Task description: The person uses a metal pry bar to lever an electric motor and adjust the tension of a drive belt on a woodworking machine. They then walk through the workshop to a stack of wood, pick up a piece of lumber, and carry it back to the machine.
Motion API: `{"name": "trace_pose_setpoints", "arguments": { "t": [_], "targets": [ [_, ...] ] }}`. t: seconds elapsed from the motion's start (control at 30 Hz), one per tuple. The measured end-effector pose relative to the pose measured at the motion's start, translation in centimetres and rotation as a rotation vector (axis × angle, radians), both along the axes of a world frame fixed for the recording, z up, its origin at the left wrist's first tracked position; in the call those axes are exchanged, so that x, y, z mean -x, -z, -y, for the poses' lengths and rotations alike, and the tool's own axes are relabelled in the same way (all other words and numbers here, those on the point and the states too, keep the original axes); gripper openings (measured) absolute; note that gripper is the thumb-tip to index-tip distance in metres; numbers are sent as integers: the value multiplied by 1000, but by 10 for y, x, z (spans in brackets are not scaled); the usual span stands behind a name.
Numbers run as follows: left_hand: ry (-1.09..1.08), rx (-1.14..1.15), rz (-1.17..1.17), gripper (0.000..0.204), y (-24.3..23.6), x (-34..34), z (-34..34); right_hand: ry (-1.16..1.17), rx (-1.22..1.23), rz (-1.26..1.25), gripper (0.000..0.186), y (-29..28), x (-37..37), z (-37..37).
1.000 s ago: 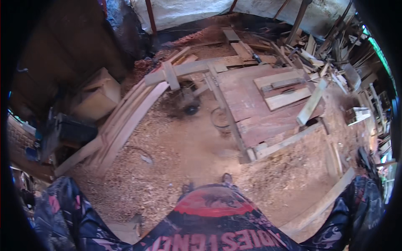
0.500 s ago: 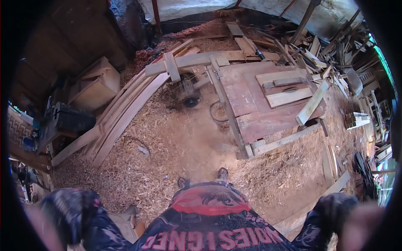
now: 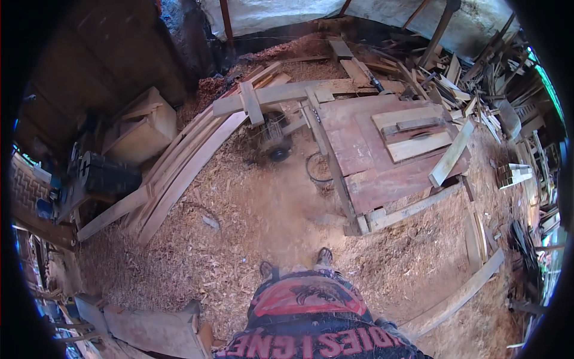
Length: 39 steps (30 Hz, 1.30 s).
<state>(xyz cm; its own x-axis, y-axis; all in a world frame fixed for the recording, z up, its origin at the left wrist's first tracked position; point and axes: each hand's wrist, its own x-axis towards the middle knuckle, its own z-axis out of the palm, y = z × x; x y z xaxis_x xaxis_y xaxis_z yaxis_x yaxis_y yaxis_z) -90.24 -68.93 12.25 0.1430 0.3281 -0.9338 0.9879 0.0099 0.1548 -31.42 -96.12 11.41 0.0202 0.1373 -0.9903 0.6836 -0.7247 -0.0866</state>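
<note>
Neither of my hands shows in the head view. Below me are my dark shirt with its red print (image 3: 308, 299) and my two sandalled feet (image 3: 324, 257) on shaving-covered ground (image 3: 233, 269). Just ahead on the right, a low wooden frame (image 3: 412, 200) carries a worn reddish plywood sheet (image 3: 373, 179), with short boards (image 3: 418, 149) and a slanted pale plank (image 3: 448, 155) on it. On the left, long boards (image 3: 185, 179) run diagonally back to a crosspiece (image 3: 251, 102). A dark machine (image 3: 278, 152) sits between them.
A wooden box (image 3: 143, 128) and black case (image 3: 110, 176) stand at the left. Scrap wood (image 3: 454, 84) piles along the back right. A long plank (image 3: 454, 299) lies near right, a board (image 3: 143, 326) near left. Posts (image 3: 436, 33) and white sheeting (image 3: 275, 15) form the back.
Both my sleeved arms, raised at the lower left and right corners earlier with blurred hands, have dropped out of view. The scene sits slightly lower and to the right in the frame.
</note>
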Motion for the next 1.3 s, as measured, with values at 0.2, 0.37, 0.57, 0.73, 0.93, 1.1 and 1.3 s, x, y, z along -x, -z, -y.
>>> {"name": "trace_pose_setpoints", "arguments": {
  "t": [0.2, 0.37, 0.57, 0.73, 0.93, 1.1, 1.3],
  "targets": [
    [133, -463, 344, 32, 63, -88, -117, -533, -804, 252, 29, 73, -162, -18],
    [-951, -448, 701, 31, -53, -122, -265, 879, -963, 48, 33, -108, -83, -263],
    [-776, -687, 880, 27, -103, -195, -275, 707, -986, 30, 29, -130, -61, -294],
    [-444, -385, 504, 42, -25, -183, -158, -434, -808, 233, 25, -21, -65, -168],
    [200, -67, 124, 50, 8, -60, -32, -219, -398, 60, 32, -30, -25, -98],
    [-6, -13, -74, 39, 43, 4, -32, 69, -351, -13, 39, -5, -46, -92],
    [-475, -471, 255, 35, 29, -87, -144, 799, -597, 55, 30, -21, -65, -215]
  ]
}}
